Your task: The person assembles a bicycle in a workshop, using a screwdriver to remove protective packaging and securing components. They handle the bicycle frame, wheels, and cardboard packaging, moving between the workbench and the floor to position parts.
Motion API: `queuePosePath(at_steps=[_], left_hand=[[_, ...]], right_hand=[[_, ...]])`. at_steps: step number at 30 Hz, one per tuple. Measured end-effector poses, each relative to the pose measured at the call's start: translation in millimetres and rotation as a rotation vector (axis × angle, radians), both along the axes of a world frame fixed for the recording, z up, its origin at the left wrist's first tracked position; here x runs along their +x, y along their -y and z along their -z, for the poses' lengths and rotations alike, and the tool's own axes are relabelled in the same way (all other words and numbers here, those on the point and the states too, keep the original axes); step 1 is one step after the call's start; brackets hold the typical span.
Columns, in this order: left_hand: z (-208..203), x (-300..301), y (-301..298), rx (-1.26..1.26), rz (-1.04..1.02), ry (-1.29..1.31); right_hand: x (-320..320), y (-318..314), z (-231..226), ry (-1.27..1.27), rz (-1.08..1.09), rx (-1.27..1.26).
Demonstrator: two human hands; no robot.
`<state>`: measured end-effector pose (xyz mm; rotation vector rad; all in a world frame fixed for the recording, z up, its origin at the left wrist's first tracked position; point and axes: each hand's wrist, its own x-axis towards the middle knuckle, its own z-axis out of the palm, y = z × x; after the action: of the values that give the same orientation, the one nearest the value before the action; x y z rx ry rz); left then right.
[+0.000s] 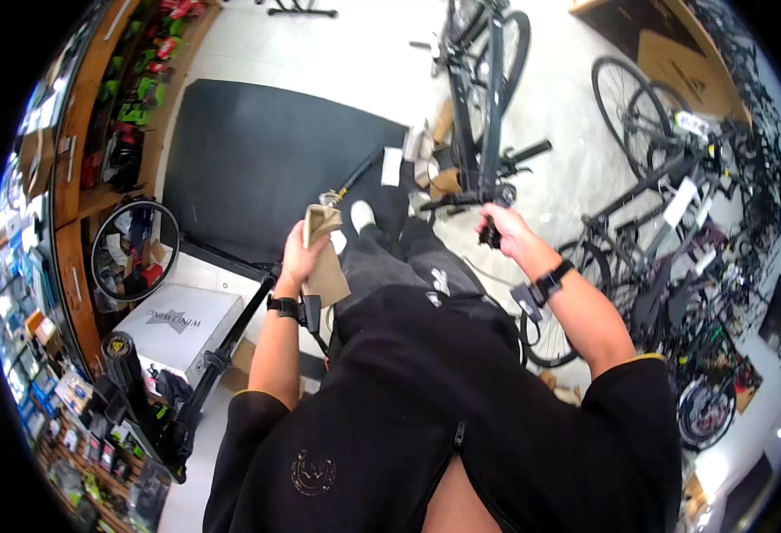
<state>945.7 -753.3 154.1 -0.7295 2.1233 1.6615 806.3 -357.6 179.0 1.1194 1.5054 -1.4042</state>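
Note:
My left hand (pixel 296 258) is closed round a folded piece of brown cardboard (pixel 326 277), which hangs down beside my leg. My right hand (pixel 510 233) is closed on a small black part (pixel 490 234), mostly covered by my fingers, so its exact kind cannot be made out. Just beyond that hand is the near end of a dark bicycle frame (pixel 490 107); whether the part touches it I cannot tell. A black tube with a yellow mark (pixel 355 178) lies on the dark mat, past the cardboard.
A black mat (pixel 257 142) covers floor ahead of my feet. Brown packing scraps (pixel 445 183) lie near the frame. To the left are a white box (pixel 182 324), a wheel (pixel 135 249) and a black stand (pixel 231 333). Bicycles (pixel 657 195) crowd the right side.

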Motion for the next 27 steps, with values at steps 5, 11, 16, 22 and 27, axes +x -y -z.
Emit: queuePosePath(at_steps=[5, 11, 16, 22, 27], left_hand=[[-23, 2, 17, -0.183, 0.112, -0.167], [-28, 47, 36, -0.147, 0.102, -0.046], [-15, 75, 55, -0.172, 0.122, -0.017], [-7, 101, 67, -0.159, 0.032, -0.018], [-12, 111, 85, -0.208, 0.125, 0.071]], right_hand=[[-18, -10, -21, 0.060, 0.059, 0.004], [-2, -11, 21, -0.006, 0.045, 0.000], [37, 7, 86, -0.096, 0.102, 0.006], [59, 21, 137, -0.081, 0.090, 0.022], [71, 20, 162, -0.085, 0.134, 0.020]])
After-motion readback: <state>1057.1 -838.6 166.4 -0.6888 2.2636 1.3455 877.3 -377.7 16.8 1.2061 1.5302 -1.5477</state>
